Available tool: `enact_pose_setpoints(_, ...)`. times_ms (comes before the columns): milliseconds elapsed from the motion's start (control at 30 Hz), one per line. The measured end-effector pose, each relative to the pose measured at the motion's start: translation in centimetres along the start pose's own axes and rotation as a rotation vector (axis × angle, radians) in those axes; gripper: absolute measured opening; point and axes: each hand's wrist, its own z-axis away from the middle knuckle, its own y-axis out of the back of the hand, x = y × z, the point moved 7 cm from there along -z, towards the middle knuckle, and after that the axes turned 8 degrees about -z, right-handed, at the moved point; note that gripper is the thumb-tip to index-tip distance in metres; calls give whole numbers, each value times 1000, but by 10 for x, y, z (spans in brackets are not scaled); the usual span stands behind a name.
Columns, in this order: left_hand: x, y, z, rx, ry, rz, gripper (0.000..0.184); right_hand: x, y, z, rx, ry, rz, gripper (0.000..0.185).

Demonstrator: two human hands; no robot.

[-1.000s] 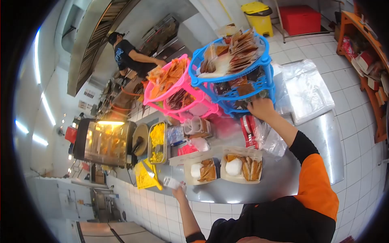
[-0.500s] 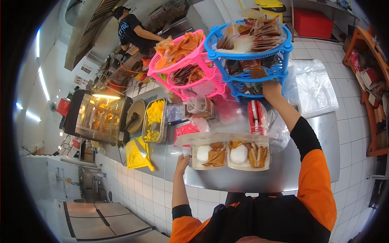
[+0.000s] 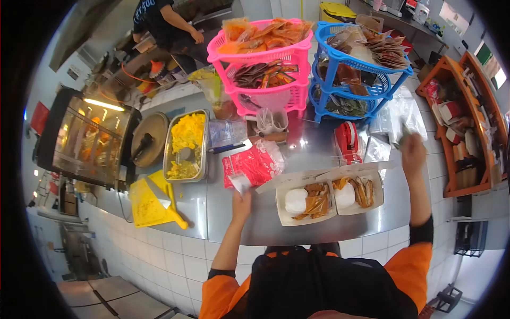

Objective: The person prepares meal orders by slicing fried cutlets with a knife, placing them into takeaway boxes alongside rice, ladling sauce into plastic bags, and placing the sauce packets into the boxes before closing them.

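My left hand (image 3: 241, 206) is closed on a small white packet (image 3: 240, 183), just in front of a red-and-white plastic pack (image 3: 249, 164). My right hand (image 3: 413, 154), somewhat blurred, is raised at the right side of the steel table, pinching a small dark green packet (image 3: 402, 137). Between my hands stand two open cardboard meal boxes, a left box (image 3: 289, 217) and a right box (image 3: 376, 201). Each holds a white wrapped mound and browned sliced food; a brownish sauce packet (image 3: 320, 202) lies in the left one.
A pink tiered rack (image 3: 265, 95) and a blue tiered rack (image 3: 332, 74) hold sachets at the back. A red tape dispenser (image 3: 348, 142) stands behind the boxes. Leftward are a tray of yellow food (image 3: 186, 138), a knife (image 3: 158, 192) on a yellow board (image 3: 143, 204), and a co-worker (image 3: 164, 26).
My right hand has come out of the blue rack's lower tier and moved right with a green packet. My left hand has moved away from the boxes toward the red-and-white pack. The view has shifted.
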Motion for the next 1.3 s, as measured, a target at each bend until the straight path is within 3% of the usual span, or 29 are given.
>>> enact_pose_setpoints(33,16,9,-7,167,-73,144,32,5,23,33,264,35,-346,9)
enact_pose_setpoints(67,15,5,-22,214,-212,133,35,-36,47,55,247,79,-254,14)
enact_pose_setpoints(100,16,0,-37,260,-350,119,38,-27,38,101,165,17,-93,15)
enact_pose_setpoints(133,60,-4,-38,259,-616,-235,39,-14,26,136,86,-44,68,16)
enact_pose_setpoints(167,99,-14,-35,248,-876,-597,40,-43,-6,143,-261,-76,325,22)
enact_pose_setpoints(200,96,-31,-48,90,-839,-718,41,-47,-37,157,-491,-306,413,23)
enact_pose_setpoints(267,79,-62,-66,-223,-747,-944,44,-88,-43,154,-290,-425,255,21)
enact_pose_setpoints(300,72,-64,-77,-207,-757,-927,44,-104,-46,149,-191,-467,175,21)
enact_pose_setpoints(367,45,-62,-95,-187,-767,-898,44,-164,-46,140,152,-97,70,18)
enact_pose_setpoints(400,38,-49,-103,-184,-734,-717,42,-192,-43,147,330,76,10,16)
enact_pose_setpoints(433,36,-21,-107,-52,-572,-527,41,-206,-61,165,212,141,-123,16)
enact_pose_setpoints(500,36,34,-102,191,-254,-154,40,-252,-108,165,-239,255,-211,27)
enact_pose_setpoints(533,40,44,-98,224,-346,-234,39,-264,-134,161,-605,230,-162,36)
enact_pose_setpoints(600,45,57,-88,316,-526,-385,39,-252,-140,167,-739,260,-343,38)
enact_pose_setpoints(633,38,50,-79,219,-500,-469,38,-248,-139,166,-812,277,-438,39)
enact_pose_setpoints(700,21,29,-47,17,-444,-638,36,-235,-115,124,-567,314,-431,43)
enact_pose_setpoints(767,-18,24,-15,-214,35,-13,36,-231,-109,77,-344,256,-321,45)
enact_pose_setpoints(800,-15,16,-2,-232,83,326,35,-232,-109,55,-240,225,-221,45)
enact_pose_setpoints(867,-8,-2,19,-240,172,1019,34,-230,-142,53,-860,143,-119,37)
enact_pose_setpoints(900,-12,7,25,-156,91,730,35,-229,-151,57,-1174,106,-58,33)
enact_pose_setpoints(933,-17,14,32,-70,17,443,36,-241,-157,46,-1333,-29,8,28)
enact_pose_setpoints(1033,-29,37,45,103,-179,-193,38,-280,-221,24,-1308,252,-275,28)
enact_pose_setpoints(1100,-12,43,41,277,-277,-436,43,-330,-276,7,-1051,411,-554,25)
enact_pose_setpoints(1133,-10,47,39,378,-269,-358,50,-344,-317,14,-984,580,-479,23)
enact_pose_setpoints(1167,-8,49,39,422,-289,-543,50,-358,-356,22,-912,746,-403,22)
enact_pose_setpoints(1233,-9,52,43,486,-306,-915,52,-368,-434,29,-1138,721,-156,17)
enact_pose_setpoints(1300,-32,50,40,84,-473,-841,58,-359,-486,36,-1203,532,33,15)
